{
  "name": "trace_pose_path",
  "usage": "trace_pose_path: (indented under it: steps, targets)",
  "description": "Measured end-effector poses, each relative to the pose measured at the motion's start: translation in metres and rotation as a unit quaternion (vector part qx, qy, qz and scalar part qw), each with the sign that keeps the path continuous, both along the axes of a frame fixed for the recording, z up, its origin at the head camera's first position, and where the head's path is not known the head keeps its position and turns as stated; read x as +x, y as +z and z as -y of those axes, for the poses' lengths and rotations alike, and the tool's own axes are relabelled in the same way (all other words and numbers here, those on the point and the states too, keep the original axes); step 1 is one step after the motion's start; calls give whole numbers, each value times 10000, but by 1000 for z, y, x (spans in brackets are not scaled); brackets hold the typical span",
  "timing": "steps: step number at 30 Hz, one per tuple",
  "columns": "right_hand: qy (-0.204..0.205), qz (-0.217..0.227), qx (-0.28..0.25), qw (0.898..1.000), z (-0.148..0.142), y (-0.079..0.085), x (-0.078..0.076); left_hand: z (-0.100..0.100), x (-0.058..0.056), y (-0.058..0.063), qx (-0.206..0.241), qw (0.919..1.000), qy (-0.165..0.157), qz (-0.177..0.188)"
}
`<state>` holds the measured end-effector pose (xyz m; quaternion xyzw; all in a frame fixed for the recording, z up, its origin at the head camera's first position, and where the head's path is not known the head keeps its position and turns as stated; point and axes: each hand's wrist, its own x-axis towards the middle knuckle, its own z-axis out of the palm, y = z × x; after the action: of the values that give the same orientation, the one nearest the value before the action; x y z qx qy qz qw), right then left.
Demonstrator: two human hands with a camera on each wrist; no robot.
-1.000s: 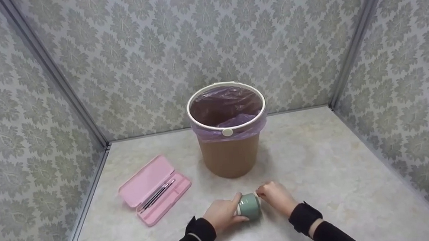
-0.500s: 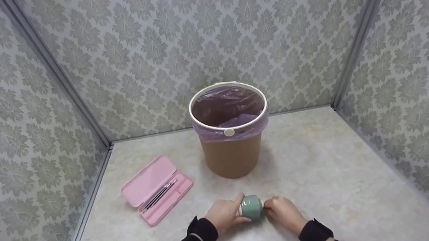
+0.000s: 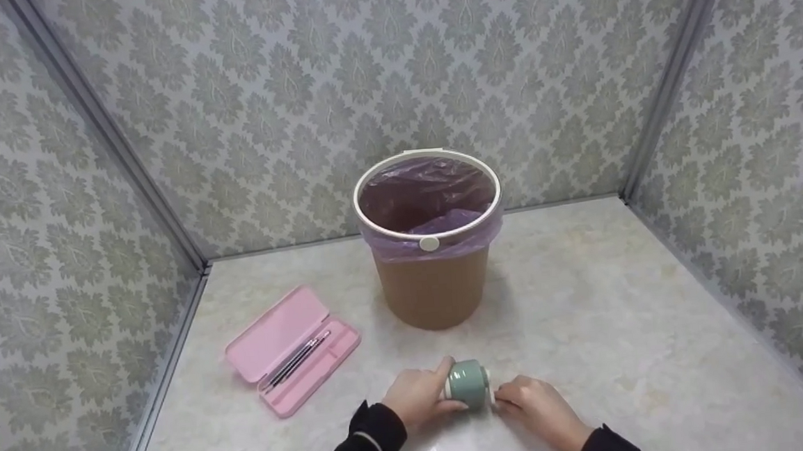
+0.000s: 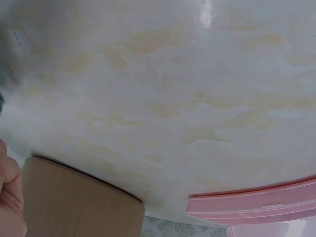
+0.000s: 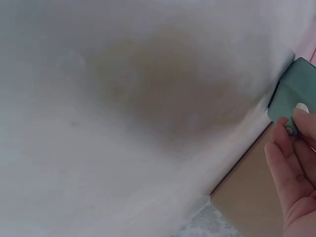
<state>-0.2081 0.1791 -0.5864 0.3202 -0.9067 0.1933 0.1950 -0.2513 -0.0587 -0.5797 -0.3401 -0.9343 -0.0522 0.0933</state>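
My left hand [image 3: 415,397] grips a small green hand-crank pencil sharpener [image 3: 467,382] lying on its side near the table's front, crank end facing right. On that end is a pale crank arm [image 3: 491,391]. My right hand [image 3: 539,407] pinches the crank's small green knob [image 5: 290,129] between thumb and fingers, seen best in the right wrist view. Part of the sharpener's green body [image 5: 295,89] shows there too. In the left wrist view only a bit of the left hand [image 4: 9,195] appears at the edge. I cannot see whether a pencil is in the sharpener.
Behind the hands stands a brown waste bin [image 3: 434,297] with a white rim and a purple liner [image 3: 438,248]. To the left lies an opened pink pencil case [image 3: 279,330] holding several dark pencils [image 3: 297,361]. Patterned walls [image 3: 392,79] enclose the table [image 3: 608,296] on three sides.
My right hand has swung from the far upper side of the sharpener's end down towards me, carrying the crank round. The left hand and sharpener have stayed nearly in place.
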Motion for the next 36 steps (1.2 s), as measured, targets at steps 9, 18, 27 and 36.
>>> trace_pose_path:
  steps: [9,18,27,36]
  targets:
    - [103,-289,-90,9995,-5,12,5,0,0,1,74,9998,54,155]
    - [171,-252,-66,9995,-7,24,8,-2,0,2,52,9997,21,253]
    - [131,-212,34,9997,-8,38,0,-2,-1,4,3,9996,-42,262]
    - [-46,-625,-7,9980,-3,50,-19,-1,-2,3,20,9999,-165,14]
